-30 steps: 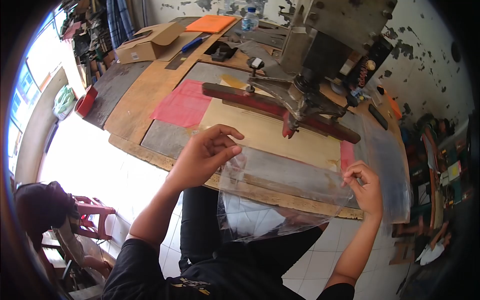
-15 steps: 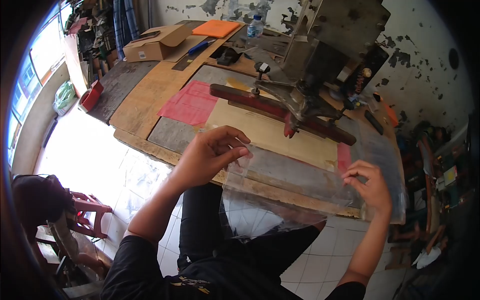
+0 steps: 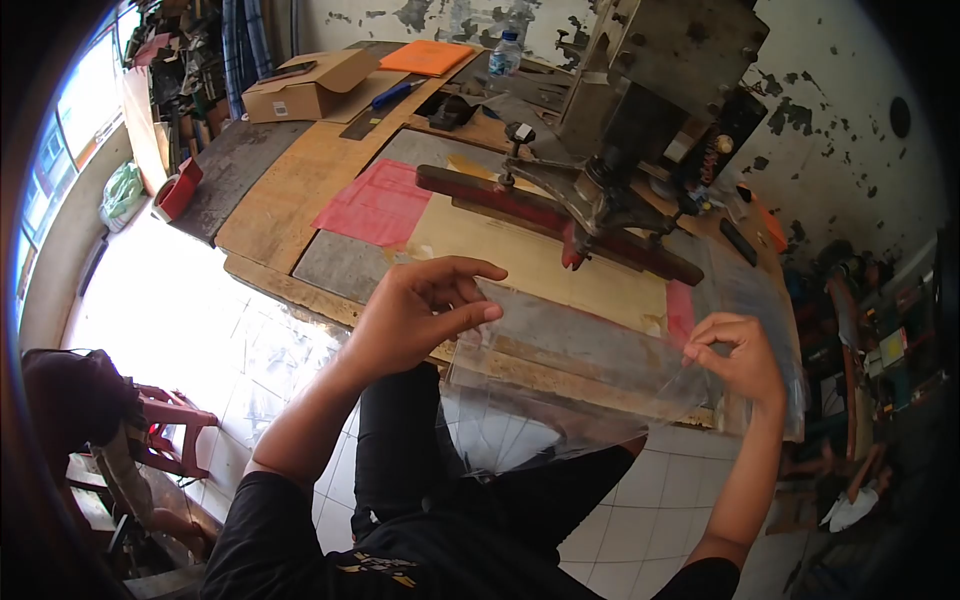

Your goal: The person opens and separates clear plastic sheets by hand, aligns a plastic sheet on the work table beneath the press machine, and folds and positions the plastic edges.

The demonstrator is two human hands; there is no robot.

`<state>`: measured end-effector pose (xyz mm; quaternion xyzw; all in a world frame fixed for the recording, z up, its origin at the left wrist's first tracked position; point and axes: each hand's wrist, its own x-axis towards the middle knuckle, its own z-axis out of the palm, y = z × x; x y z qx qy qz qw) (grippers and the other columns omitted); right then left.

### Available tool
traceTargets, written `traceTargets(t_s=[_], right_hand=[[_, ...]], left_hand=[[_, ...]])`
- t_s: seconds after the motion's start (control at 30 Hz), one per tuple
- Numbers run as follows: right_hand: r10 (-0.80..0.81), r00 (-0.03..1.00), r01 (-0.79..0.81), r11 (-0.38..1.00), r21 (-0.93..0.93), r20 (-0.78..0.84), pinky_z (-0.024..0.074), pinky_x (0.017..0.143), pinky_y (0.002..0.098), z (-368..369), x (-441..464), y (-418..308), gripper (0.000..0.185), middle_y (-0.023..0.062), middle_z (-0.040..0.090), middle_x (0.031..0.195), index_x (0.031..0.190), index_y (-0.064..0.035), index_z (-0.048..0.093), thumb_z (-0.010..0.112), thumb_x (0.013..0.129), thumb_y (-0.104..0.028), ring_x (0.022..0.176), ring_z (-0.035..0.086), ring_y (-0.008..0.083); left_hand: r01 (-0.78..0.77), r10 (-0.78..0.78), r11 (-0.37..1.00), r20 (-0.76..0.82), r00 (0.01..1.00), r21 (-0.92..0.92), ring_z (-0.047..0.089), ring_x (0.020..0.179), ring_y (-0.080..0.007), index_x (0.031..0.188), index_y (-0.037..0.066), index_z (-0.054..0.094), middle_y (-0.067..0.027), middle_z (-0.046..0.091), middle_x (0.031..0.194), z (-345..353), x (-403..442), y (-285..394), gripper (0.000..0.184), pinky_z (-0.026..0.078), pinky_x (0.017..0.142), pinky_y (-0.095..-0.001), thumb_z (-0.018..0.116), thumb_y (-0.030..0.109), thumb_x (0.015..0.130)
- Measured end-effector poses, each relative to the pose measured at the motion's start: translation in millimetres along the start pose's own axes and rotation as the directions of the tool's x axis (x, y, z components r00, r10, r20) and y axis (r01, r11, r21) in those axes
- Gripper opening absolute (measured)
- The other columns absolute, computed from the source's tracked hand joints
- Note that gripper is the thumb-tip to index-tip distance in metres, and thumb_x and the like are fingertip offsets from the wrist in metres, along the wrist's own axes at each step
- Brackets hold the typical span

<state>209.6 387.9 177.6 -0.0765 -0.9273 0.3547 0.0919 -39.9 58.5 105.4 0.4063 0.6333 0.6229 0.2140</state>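
Note:
A clear plastic sheet (image 3: 570,410) hangs in front of the table edge, over my lap. My right hand (image 3: 738,355) pinches its right side between thumb and fingertips. At the sheet's upper left corner is my left hand (image 3: 425,312), its thumb and index finger apart and its other fingers loosely curled. Beyond both hands, a metal press (image 3: 600,190) with a long dark red bar (image 3: 540,218) stands over a pale yellow board (image 3: 530,255). Pink sheeting (image 3: 375,205) shows at the board's left end.
More clear plastic (image 3: 770,330) lies at the table's right side. A cardboard box (image 3: 305,90), an orange packet (image 3: 427,57), a blue-handled tool (image 3: 393,95) and a water bottle (image 3: 505,55) are at the back. A red tape roll (image 3: 180,190) sits far left; a red stool (image 3: 180,430) stands on the floor.
My left thumb and index finger have spread apart at the sheet's corner. My right hand has closed into a tighter pinch, and the view has shifted slightly.

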Motion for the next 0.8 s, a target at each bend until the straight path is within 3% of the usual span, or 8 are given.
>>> traceTargets(t_s=[0.43, 0.53, 0.7, 0.8], right_hand=[[0.075, 0.997, -0.075, 0.997, 0.027, -0.013, 0.0520, 0.075, 0.0284, -7, -5, -1, 0.005, 0.0080, 0.073, 0.088, 0.086, 0.0029, 0.077, 0.077, 0.081, 0.001, 0.082, 0.068, 0.0145], [0.120, 0.993, -0.120, 0.993, -0.011, -0.013, 0.0520, 0.076, 0.0292, -9, -5, -9, 0.006, 0.0078, 0.073, 0.087, 0.086, 0.0023, 0.077, 0.078, 0.082, -0.002, 0.083, 0.068, 0.0144], [-0.036, 0.999, 0.039, 0.994, -0.103, 0.034, 0.0515, 0.077, 0.0311, -15, -6, -1, 0.015, 0.0084, 0.074, 0.088, 0.085, 0.0014, 0.077, 0.082, 0.084, -0.013, 0.083, 0.068, 0.0169], [0.050, 0.998, -0.046, 0.991, -0.125, 0.029, 0.0521, 0.077, 0.0309, -20, -18, -4, 0.019, 0.0085, 0.075, 0.089, 0.086, 0.0000, 0.077, 0.082, 0.087, -0.019, 0.084, 0.069, 0.0191]], left_hand=[[-0.001, -0.001, 0.998, -0.038, 0.999, -0.068, 0.065, 0.073, -0.0052, 0.125, 0.002, 0.069, -0.0007, 0.071, 0.087, 10, 1, -5, 0.032, 0.052, 0.061, -0.0225, 0.077, 0.007, 0.094], [-0.047, 0.045, 0.997, -0.022, 0.999, -0.060, 0.069, 0.076, -0.0072, 0.126, 0.003, 0.069, -0.0011, 0.070, 0.086, 9, 0, -7, 0.032, 0.053, 0.061, -0.0214, 0.076, 0.008, 0.095], [-0.104, 0.102, 0.993, -0.041, 0.994, -0.054, 0.069, 0.073, -0.0086, 0.125, 0.004, 0.071, -0.0020, 0.070, 0.084, 7, 3, -21, 0.030, 0.052, 0.059, -0.0206, 0.075, 0.004, 0.095], [-0.091, 0.089, 0.995, -0.034, 0.995, -0.050, 0.065, 0.070, -0.0073, 0.123, 0.000, 0.069, -0.0047, 0.072, 0.088, 9, 13, -31, 0.033, 0.051, 0.058, -0.0196, 0.078, 0.003, 0.092]])
